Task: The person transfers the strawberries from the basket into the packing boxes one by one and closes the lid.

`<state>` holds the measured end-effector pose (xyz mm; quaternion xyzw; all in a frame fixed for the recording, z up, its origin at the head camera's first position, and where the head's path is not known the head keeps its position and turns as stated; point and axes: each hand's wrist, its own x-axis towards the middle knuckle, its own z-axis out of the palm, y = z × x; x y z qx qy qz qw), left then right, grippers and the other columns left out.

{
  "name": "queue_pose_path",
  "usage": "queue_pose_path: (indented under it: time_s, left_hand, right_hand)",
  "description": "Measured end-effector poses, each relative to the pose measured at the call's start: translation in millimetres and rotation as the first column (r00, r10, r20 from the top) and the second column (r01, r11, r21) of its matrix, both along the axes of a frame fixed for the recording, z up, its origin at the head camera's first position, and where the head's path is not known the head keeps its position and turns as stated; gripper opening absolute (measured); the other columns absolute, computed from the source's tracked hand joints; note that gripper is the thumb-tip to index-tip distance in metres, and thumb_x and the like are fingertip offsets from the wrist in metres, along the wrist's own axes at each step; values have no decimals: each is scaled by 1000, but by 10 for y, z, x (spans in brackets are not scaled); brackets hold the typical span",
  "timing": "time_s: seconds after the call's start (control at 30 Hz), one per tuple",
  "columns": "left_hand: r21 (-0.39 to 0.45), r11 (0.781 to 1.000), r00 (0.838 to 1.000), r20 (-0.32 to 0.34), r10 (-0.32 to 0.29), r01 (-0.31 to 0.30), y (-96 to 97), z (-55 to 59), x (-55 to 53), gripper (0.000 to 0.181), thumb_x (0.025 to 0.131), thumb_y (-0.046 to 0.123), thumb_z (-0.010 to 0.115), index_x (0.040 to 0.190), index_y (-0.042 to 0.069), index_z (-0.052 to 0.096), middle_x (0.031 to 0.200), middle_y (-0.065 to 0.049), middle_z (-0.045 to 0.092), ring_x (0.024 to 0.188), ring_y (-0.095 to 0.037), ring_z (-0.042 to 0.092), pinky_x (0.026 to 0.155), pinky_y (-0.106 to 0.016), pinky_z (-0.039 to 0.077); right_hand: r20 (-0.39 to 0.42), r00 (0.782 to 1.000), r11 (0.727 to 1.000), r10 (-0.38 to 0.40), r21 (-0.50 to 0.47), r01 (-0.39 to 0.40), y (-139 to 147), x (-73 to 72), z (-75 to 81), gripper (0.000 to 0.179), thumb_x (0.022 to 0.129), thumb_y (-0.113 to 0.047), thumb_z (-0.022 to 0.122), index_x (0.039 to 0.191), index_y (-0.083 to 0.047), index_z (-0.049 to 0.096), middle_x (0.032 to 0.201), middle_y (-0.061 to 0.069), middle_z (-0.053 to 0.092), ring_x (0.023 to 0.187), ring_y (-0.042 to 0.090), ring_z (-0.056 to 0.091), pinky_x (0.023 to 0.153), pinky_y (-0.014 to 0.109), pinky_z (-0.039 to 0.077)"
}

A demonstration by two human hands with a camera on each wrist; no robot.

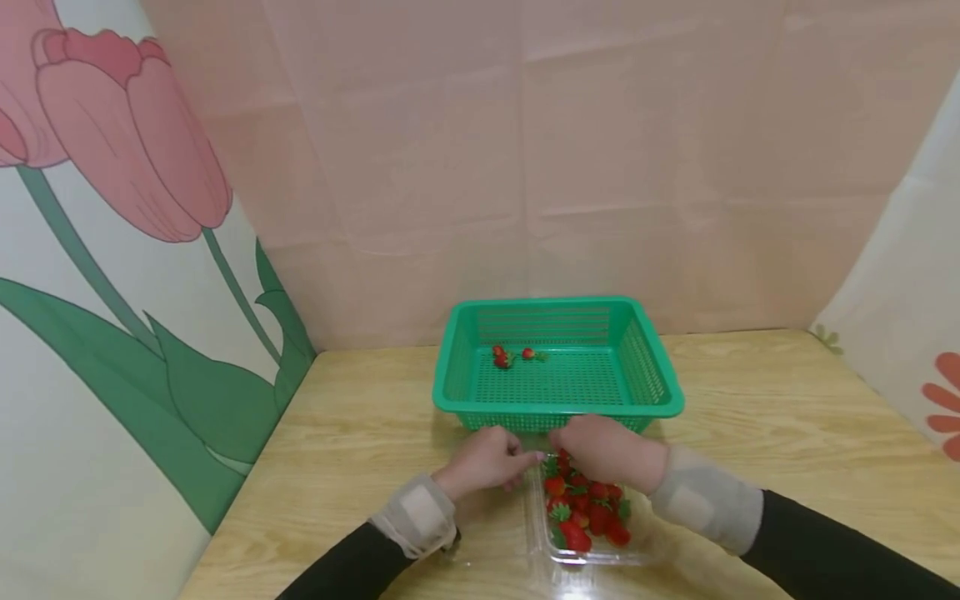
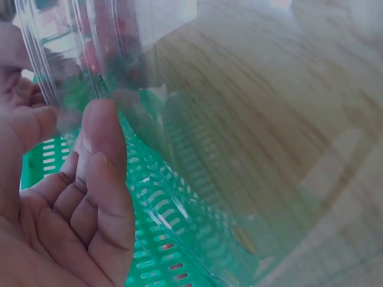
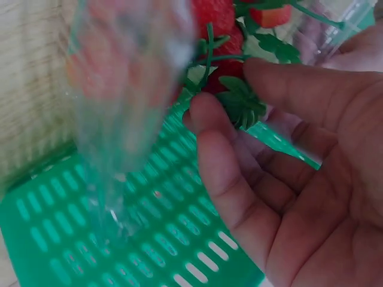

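A clear plastic container (image 1: 600,557) full of red strawberries (image 1: 598,518) with green leaves stands on the table in front of me. My left hand (image 1: 487,458) is at its far left corner, thumb and index finger pinching the clear rim (image 2: 111,54). Over the container's far end is my right hand (image 1: 611,450). In the right wrist view its thumb and fingertips pinch a strawberry (image 3: 241,104) by the green leafy cap, with other berries right beside it. The back of the right hand hides this strawberry in the head view.
A green slotted basket (image 1: 555,411) stands just beyond the container, with a few strawberries (image 1: 502,358) toward its back left. A clear plastic flap (image 1: 487,533) lies left of the container. Wood-grain table (image 1: 360,433) surrounds them, with a pink cloth (image 1: 420,167) behind.
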<state>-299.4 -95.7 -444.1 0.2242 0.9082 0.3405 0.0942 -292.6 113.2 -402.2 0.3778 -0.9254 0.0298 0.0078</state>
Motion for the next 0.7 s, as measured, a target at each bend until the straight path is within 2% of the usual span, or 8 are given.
queue_pose_path:
  time_s: [0.1, 0.27, 0.4, 0.7]
  left_hand:
    - [4, 1000, 1000, -4, 8, -8, -4, -9, 2, 48, 93, 50, 61, 58, 16, 62, 49, 7, 58, 42, -9, 50, 41, -23, 33]
    - [12, 1000, 1000, 2, 8, -8, -9, -11, 8, 48, 93, 50, 61, 60, 15, 62, 50, 7, 59, 43, -10, 52, 41, -23, 34]
    - [18, 1000, 1000, 8, 3, -3, -10, -4, 15, 48, 93, 50, 61, 61, 14, 63, 52, 6, 60, 44, -11, 55, 41, -23, 35]
    - [21, 1000, 1000, 13, -2, 1, 1, -9, 8, 48, 92, 51, 60, 61, 15, 63, 52, 6, 60, 44, -10, 54, 41, -23, 34]
  right_hand:
    - [-59, 998, 1000, 9, 13, -8, -7, -25, -72, 19, 80, 3, 70, 78, -14, 62, 62, -8, 48, 57, 11, 46, 54, 29, 45]
    - [-66, 997, 999, -27, 18, 28, -17, -37, -110, 16, 79, 0, 72, 78, -14, 64, 62, -7, 49, 58, 12, 47, 54, 30, 46]
    - [-66, 997, 998, -48, 33, 50, -16, -27, -102, 14, 79, -4, 74, 77, -14, 64, 61, -6, 49, 57, 12, 46, 53, 30, 45]
    - [-92, 995, 999, -27, 38, 30, 16, 52, -8, 17, 78, -5, 76, 80, -12, 61, 65, -4, 52, 60, 14, 51, 56, 32, 48]
